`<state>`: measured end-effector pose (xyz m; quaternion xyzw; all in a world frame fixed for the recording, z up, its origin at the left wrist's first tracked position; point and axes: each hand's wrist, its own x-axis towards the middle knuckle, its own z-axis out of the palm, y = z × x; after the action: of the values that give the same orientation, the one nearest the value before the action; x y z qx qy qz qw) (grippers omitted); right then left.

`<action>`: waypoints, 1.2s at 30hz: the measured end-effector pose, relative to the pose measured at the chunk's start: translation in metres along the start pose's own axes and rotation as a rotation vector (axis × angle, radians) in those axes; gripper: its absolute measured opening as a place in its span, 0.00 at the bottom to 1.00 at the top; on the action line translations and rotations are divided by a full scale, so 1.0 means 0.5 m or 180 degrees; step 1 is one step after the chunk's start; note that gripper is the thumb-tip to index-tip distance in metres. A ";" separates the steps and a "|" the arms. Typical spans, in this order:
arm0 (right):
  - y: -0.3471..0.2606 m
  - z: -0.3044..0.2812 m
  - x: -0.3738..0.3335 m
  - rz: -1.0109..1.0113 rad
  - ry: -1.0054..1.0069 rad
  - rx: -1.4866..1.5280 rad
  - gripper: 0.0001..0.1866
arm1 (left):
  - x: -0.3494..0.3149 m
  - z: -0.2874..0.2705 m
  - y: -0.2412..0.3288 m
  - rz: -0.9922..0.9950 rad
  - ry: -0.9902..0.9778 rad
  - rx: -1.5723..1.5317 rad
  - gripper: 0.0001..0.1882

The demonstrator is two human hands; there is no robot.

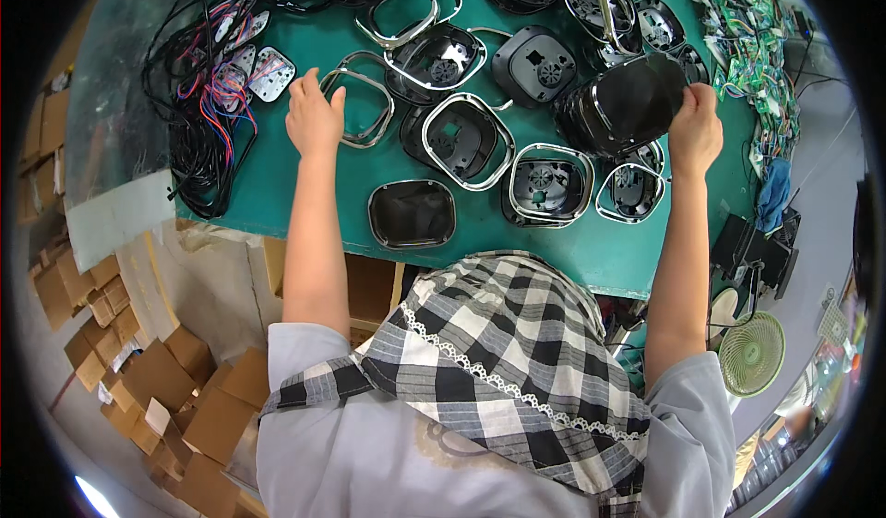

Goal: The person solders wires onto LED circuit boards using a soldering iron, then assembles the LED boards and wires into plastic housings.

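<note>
My left hand point(315, 119) is at the left side of a silver rim frame point(380, 104), thumb and fingers apart. Part of the frame's left side is behind this hand; whether they touch is hard to tell. On the right, my right hand point(696, 130) grips the right edge of a glossy black cover point(637, 102), tilted on a stack of similar dark parts point(574, 121). Black housings with silver rims, such as one point(461, 139) in the middle and another point(551, 186) nearer me, lie between my hands. One black cover point(412, 214) lies flat near the front edge.
A green table point(314, 199) holds all this. Black cables with coloured wires point(208, 121) and small white plates point(272, 73) pile up at left. Green circuit boards point(752, 66) line the right edge. Cardboard boxes point(221, 426) stand below left; a green fan point(752, 352) sits lower right.
</note>
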<state>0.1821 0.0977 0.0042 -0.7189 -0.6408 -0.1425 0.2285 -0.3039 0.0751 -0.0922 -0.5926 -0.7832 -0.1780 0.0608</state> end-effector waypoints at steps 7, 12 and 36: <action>-0.073 -0.101 -0.041 0.1768 -0.0837 0.4296 0.18 | 0.031 -0.038 -0.039 0.0599 0.0422 -0.0196 0.06; -0.118 -0.049 -0.108 0.3228 -0.2371 0.5546 0.09 | -0.024 -0.114 0.097 0.0449 0.1027 -0.3262 0.07; -0.307 -0.087 -0.192 0.1968 -0.3841 0.5798 0.13 | -0.102 -0.225 0.283 0.0135 -0.2974 -0.4867 0.10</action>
<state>0.0214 0.0048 0.0160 -0.3639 -0.3065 0.8088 0.3457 -0.1675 0.0227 0.0262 -0.4975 -0.3844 -0.3906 -0.6724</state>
